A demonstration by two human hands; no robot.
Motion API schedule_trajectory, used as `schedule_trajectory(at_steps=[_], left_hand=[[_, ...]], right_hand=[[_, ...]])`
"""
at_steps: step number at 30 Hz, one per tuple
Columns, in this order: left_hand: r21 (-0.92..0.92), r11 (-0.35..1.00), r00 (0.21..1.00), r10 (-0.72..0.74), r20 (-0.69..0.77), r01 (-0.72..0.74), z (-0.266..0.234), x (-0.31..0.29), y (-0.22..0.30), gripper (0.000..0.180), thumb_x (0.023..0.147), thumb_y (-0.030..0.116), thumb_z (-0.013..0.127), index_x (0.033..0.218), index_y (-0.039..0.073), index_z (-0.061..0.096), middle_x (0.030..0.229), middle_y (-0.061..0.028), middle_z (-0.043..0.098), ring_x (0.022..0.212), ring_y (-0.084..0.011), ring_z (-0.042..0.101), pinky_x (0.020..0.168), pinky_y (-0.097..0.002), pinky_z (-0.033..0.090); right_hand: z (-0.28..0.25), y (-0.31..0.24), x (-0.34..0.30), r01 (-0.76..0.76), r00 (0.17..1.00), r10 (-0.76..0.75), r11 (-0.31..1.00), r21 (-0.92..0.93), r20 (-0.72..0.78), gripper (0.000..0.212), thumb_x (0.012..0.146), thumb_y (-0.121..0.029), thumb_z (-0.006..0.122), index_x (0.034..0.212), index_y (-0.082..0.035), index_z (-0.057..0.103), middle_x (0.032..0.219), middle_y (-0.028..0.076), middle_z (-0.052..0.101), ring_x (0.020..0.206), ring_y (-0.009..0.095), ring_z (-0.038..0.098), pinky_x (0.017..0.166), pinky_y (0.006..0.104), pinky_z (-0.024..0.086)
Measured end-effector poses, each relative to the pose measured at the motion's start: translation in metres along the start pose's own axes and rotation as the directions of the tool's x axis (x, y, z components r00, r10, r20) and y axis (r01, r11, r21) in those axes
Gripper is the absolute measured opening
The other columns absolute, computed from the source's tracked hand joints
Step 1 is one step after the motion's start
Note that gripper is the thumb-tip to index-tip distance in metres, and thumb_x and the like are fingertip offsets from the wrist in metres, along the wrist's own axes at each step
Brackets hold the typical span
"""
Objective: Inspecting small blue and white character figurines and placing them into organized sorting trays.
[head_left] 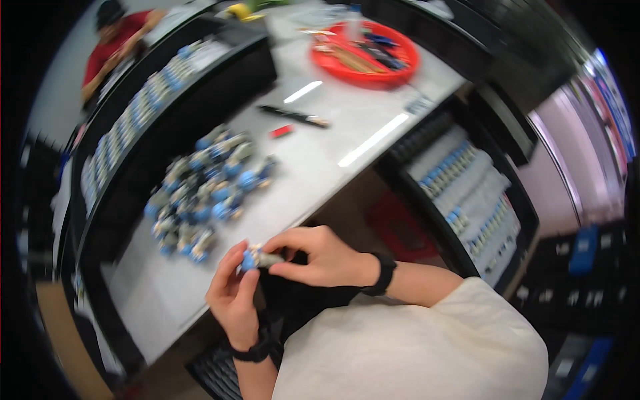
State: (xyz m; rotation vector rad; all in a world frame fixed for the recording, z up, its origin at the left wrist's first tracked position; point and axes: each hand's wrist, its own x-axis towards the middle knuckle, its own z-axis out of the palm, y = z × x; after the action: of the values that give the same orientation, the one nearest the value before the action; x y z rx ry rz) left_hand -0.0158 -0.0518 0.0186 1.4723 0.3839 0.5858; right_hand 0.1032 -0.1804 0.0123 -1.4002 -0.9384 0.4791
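Between my two hands, just off the table's near edge, is a small blue and pale grey figurine (251, 259). My left hand (233, 293) pinches its blue end between thumb and fingers. From the other side, the thumb and fingers of my right hand (320, 259) close on its pale end. Blur hides the finer detail of the piece. On the white table (280, 180) beyond my hands lies a heap of similar figurines (207, 180) in blue, grey and dark tones.
Rows of figurines fill a black tray (267, 60) at the left and another black tray (427, 193) at the right. A red round tray (367, 80) with tools stands far back. A black pen-like tool (290, 115) and a red block (281, 131) lie mid-table. Another person (117, 47) is far left.
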Motion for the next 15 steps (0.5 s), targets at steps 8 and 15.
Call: schedule_trajectory(at_steps=[8,15], left_hand=[[0.167,0.983,0.976,0.033,0.217,-0.071,0.039,0.001,-0.003,0.025,0.079,-0.005,0.053,0.104,-0.004,0.056,0.113,-0.0160,0.053,0.096,-0.0181,0.054,0.084,-0.0274,0.043],[0.202,0.978,0.987,0.030,0.158,-0.062,0.044,0.007,0.004,0.021,0.078,-0.009,0.051,0.098,-0.003,0.058,0.104,-0.0152,0.056,0.085,-0.0153,0.056,0.077,-0.0238,0.045]], right_hand=[[-0.103,0.007,-0.062,-0.127,0.920,0.119,0.992,0.003,-0.373,0.024,0.076,0.002,0.059,0.100,0.000,0.059,0.089,0.007,0.063,0.080,0.012,0.060,0.073,0.0245,0.049],[-0.287,0.070,-0.214,-0.696,0.501,0.074,0.626,-0.351,-0.862,0.021,0.072,-0.009,0.064,0.091,0.000,0.061,0.081,0.011,0.065,0.077,0.016,0.062,0.068,0.0272,0.050]])
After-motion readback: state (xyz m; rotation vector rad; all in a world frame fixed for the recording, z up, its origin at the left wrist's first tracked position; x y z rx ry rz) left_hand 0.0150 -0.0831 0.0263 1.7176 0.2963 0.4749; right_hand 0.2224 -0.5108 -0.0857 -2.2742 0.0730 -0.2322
